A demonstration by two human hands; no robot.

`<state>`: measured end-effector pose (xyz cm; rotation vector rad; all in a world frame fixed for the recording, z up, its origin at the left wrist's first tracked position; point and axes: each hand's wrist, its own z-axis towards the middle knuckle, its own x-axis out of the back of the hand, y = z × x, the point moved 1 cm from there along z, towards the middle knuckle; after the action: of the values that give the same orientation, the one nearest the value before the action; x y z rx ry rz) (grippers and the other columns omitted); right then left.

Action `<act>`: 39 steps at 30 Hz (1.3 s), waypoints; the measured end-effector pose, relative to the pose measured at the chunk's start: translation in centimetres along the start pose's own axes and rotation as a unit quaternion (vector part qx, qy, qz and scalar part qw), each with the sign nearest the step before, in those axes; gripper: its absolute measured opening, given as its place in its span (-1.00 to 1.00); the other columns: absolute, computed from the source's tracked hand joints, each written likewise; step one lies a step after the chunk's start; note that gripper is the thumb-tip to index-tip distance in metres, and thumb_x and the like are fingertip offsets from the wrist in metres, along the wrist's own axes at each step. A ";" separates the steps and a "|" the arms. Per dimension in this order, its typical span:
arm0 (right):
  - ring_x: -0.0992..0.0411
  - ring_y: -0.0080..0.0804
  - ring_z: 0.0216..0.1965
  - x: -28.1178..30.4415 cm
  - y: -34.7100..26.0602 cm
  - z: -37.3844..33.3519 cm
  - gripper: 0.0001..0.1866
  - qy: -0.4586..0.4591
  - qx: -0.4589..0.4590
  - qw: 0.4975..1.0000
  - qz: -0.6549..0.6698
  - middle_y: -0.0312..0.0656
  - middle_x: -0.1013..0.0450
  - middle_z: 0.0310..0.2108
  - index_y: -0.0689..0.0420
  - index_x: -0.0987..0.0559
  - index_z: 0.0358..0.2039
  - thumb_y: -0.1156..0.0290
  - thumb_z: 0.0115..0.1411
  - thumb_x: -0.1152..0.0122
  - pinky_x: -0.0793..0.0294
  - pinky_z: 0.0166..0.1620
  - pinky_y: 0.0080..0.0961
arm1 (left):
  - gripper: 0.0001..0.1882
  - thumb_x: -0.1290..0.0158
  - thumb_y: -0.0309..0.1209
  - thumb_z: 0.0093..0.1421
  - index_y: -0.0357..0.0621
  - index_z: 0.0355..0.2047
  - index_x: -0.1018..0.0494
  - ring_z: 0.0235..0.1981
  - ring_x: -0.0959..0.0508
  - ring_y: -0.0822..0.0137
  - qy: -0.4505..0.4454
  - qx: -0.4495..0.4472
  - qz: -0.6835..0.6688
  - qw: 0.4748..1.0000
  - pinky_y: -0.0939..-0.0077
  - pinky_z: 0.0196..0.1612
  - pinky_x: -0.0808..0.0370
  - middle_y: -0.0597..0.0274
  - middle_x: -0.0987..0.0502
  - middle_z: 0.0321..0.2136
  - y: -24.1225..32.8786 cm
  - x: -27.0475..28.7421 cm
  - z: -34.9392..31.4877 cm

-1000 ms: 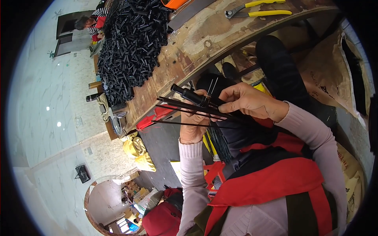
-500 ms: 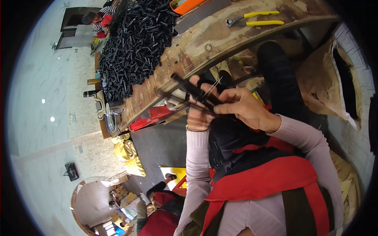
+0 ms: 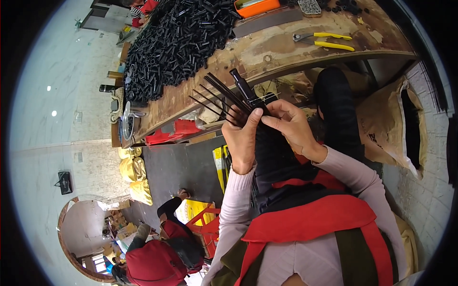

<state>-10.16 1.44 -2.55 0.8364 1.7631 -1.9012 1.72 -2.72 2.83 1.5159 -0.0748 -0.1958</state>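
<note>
Black rods (image 3: 222, 90): a thin bundle over the person's lap, just off the edge of the surface, upper ends fanned toward the upper left; at least five, but several overlap and an exact count cannot be made; their lower ends are lost against dark clothing.
Black tube (image 3: 243, 86): one, with a knobbed end, slanting beside the rods; its lower part is covered by the hands.
Wires (image 3: 268, 97): seemingly two, thin and pale, crossing near the tube's lower part; where they begin is hidden.
Left hand (image 3: 242, 139): fingers closed around the rods, thumb in front, the other fingers partly hidden behind.
Right hand (image 3: 292, 125): thumb and index finger narrowed to a pinch beside the left thumb; what lies between the tips cannot be told.
Surface (image 3: 255, 61): worn wood, cut off along the top.
Pile of black tubes (image 3: 176, 52): far too many to count, running out of view above.
Pliers (image 3: 334, 35): one pair, yellow handles, lying apart from the pile.
Orange tray (image 3: 259, 10): one, cut off above, its contents unclear.
Paper sack (image 3: 381, 126): one, brown, at the right, its dark mouth showing nothing clear inside.
</note>
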 end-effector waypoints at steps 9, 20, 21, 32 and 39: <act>-0.40 -0.71 -0.23 0.8 0.0 0.7 -0.84 0.011 -0.024 1.000 0.004 -0.39 -0.45 -0.31 0.21 -0.53 -0.19 0.53 0.23 -0.26 -0.34 -0.12 -0.72 | -0.79 -0.28 -0.50 0.13 -0.26 -0.24 -0.52 -0.33 -0.49 0.58 0.008 -0.019 0.014 1.000 0.68 -0.20 -0.42 0.36 -0.58 -0.35 0.0 -0.6 0.4; -0.42 -0.68 -0.25 1.8 0.1 2.6 -0.84 -0.023 -0.081 0.988 0.128 -0.31 -0.50 -0.31 0.24 -0.57 -0.22 0.57 0.18 -0.30 -0.37 -0.15 -0.75 | -0.80 -0.19 -0.50 0.23 -0.35 -0.17 -0.51 -0.31 -0.48 0.57 -0.021 -0.033 0.044 0.998 0.66 -0.19 -0.43 0.33 -0.58 -0.32 -0.7 -0.3 1.7; -0.42 -0.68 -0.25 1.7 0.2 2.5 -0.84 -0.024 -0.082 0.988 0.128 -0.31 -0.50 -0.31 0.24 -0.57 -0.22 0.57 0.18 -0.30 -0.37 -0.15 -0.75 | -0.80 -0.17 -0.50 0.24 -0.36 -0.17 -0.51 -0.31 -0.48 0.57 -0.019 -0.034 0.053 0.998 0.67 -0.20 -0.42 0.33 -0.58 -0.31 -1.1 -0.3 1.7; -0.45 -0.65 -0.27 1.3 1.0 1.4 -0.87 0.025 -0.057 0.997 0.039 -0.33 -0.51 -0.32 0.21 -0.58 -0.25 0.59 0.18 -0.29 -0.39 -0.11 -0.68 | -0.75 -0.12 -0.46 0.28 -0.40 -0.12 -0.51 -0.17 -0.59 0.33 -0.059 -0.016 0.027 0.998 0.47 0.01 -0.47 0.08 -0.63 -0.21 -1.2 0.3 1.2; -0.47 -0.56 -0.11 2.3 1.5 2.3 -0.83 0.006 -0.111 0.983 0.149 -0.24 -0.54 -0.13 0.25 -0.58 -0.21 0.63 0.16 -0.30 -0.42 0.00 -0.67 | -0.79 -0.14 -0.47 0.27 -0.36 -0.15 -0.51 -0.24 -0.53 0.53 -0.043 -0.017 0.018 0.999 0.64 -0.13 -0.45 0.23 -0.62 -0.25 -1.5 0.2 0.8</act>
<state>-11.21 -0.82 -5.22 0.9661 1.7069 -1.4819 1.67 -3.57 1.37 1.4710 -0.1672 -0.2330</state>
